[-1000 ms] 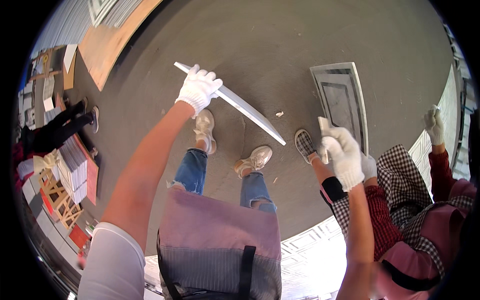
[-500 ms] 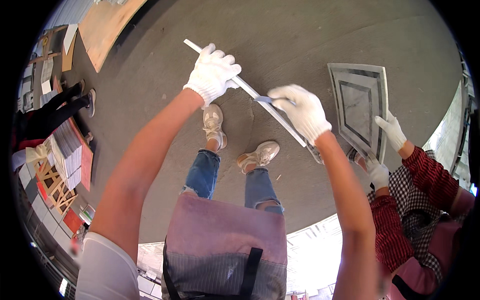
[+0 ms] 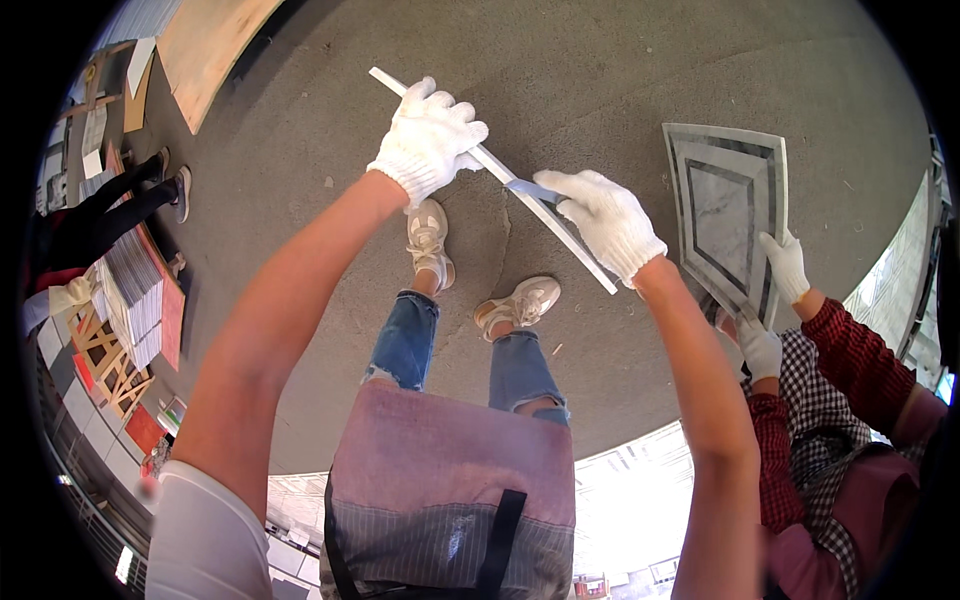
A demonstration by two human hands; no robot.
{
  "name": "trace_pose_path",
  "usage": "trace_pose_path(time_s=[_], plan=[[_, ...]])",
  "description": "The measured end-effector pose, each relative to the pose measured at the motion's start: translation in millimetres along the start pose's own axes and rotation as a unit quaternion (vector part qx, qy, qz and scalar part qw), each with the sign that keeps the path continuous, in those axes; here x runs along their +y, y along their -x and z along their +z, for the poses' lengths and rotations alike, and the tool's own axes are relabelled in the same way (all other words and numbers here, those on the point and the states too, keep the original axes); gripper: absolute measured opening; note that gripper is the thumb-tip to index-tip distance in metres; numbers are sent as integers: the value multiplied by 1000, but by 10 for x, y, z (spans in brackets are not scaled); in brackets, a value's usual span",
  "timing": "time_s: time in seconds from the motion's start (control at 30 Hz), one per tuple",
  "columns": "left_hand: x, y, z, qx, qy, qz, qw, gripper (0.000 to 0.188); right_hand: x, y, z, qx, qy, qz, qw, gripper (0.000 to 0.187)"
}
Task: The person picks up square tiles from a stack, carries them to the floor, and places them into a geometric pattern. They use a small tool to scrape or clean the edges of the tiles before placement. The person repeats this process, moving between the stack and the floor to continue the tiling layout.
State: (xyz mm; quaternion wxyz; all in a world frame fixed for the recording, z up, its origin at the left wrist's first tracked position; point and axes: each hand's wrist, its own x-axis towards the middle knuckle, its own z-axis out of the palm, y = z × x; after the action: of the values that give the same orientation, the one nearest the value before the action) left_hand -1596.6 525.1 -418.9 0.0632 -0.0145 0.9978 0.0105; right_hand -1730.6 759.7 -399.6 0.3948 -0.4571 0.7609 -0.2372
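Note:
My left hand [image 3: 428, 140], in a white knit glove, grips a thin white slab, likely a tile [image 3: 570, 242], seen edge-on as a narrow slanting strip. Its face is turned out of sight. The strip runs from upper left down to the right, above my shoes. My right hand [image 3: 606, 225], also gloved, is closed on a flat blue-grey tool [image 3: 532, 189], perhaps a scraper or sanding strip. The tool lies against the slab's edge, just right of my left hand. Its handle is hidden in the glove.
On the right, a co-worker's gloved hands [image 3: 786, 266] hold a patterned grey marble-look tile [image 3: 722, 200]. Far left stand a stack of sheets or tiles [image 3: 135, 285], a wooden board [image 3: 215, 55] and another person's legs [image 3: 125, 205]. Concrete floor [image 3: 600, 90] lies underneath.
My right hand has shifted slightly down, and the tool now lies flatter along the slab's edge. The left hand keeps its grip. The co-worker's tile has moved slightly right.

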Motion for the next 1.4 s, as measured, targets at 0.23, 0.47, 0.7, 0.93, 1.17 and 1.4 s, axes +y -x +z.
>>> trace_pose_path(time_s=[0.23, 0.47, 0.7, 0.93, 1.17, 1.4], plan=[[1, -41, -64, 0, -7, 1, 1000, 17, -46, -112, -25, 60, -101, 11, 993, 21], [-5, -46, -86, 7, 18, 4, 1000, 17, -147, -207, -53, 38, -42, -38, 998, 17], [27, 104, -12, -17, -29, 0, 999, 17, -43, 27, -58, 2, 51, -39, 998, 20], [-27, 23, 82, 25, -2, 8, 1000, 17, -196, -434, 164, 43, 9, -106, 993, 24], [-68, -119, 51, -17, 37, 4, 999, 22, 16, -104, 32, 3, 97, -90, 991, 27], [-98, -202, 61, 7, 28, 13, 1000, 21, -54, -423, -26, 31, -6, -109, 993, 24]])
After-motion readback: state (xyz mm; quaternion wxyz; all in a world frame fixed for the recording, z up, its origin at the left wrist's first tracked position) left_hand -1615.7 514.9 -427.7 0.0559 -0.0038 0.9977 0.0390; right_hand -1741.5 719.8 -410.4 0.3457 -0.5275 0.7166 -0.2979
